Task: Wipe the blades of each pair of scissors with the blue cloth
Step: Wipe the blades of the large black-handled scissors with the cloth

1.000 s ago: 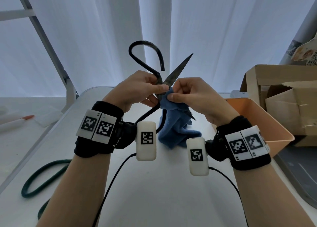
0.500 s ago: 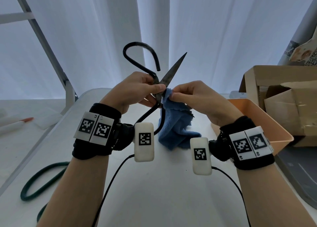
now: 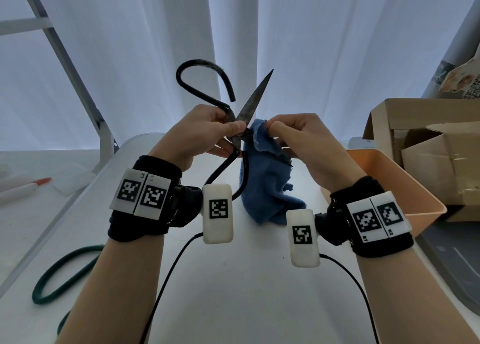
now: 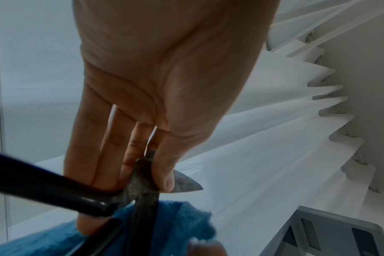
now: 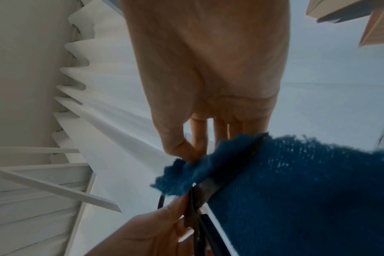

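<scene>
While the stiff, sharp scissors [image 3: 242,125] are pinched at the pivot by the left hand [image 3: 200,133], the limp blue cloth [image 3: 262,177] is clamped on the lower blade by the right hand [image 3: 301,136].

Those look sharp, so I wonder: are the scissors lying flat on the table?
No, the left hand holds the scissors up above the table.

Your left hand [image 3: 205,133] pinches the scissors [image 3: 249,107] at the pivot, free blade pointing one o'clock; your right hand [image 3: 306,138] pinches the blue cloth [image 3: 265,188] round the other.
</scene>
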Demonstrator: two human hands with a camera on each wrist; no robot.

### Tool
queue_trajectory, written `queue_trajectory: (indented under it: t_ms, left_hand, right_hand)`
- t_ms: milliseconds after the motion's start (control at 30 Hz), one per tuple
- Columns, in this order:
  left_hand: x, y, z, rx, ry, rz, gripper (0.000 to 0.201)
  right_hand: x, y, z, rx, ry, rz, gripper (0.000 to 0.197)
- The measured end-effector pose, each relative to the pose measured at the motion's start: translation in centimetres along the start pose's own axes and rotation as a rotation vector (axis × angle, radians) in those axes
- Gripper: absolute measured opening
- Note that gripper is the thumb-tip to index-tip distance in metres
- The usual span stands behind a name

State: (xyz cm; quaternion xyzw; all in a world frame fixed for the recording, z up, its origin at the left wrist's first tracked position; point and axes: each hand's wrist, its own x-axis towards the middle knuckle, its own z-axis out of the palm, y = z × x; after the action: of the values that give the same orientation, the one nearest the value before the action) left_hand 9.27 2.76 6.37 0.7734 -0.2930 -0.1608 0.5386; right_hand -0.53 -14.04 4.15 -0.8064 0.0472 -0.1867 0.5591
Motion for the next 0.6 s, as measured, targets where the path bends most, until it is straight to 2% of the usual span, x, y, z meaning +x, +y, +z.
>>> queue_trajectory:
  t_ms: [67,133,467,600]
  left_hand:
    - [-0.01,0.04,-0.02,0.003,-0.003,0.003,0.015]
    - [-0.02,0.08,0.05,0.002,-0.006,0.006,0.017]
    - [0.01,-0.04,0.05,-0.002,0.010,0.014,0.015]
    - [-0.01,0.13,-0.03,-0.018,0.024,0.013,0.019]
  right_hand:
    - [0.02,0.23,-0.09,0.013,-0.074,0.042,0.012]
    - [0.04,0.58,0.02,-0.009,-0.130,0.070,0.017]
    - [0.25,1.02,0.09,-0.131,-0.134,0.051,0.013]
    - [0.37,0.95,0.32,-0.141,-0.034,0.045,0.035]
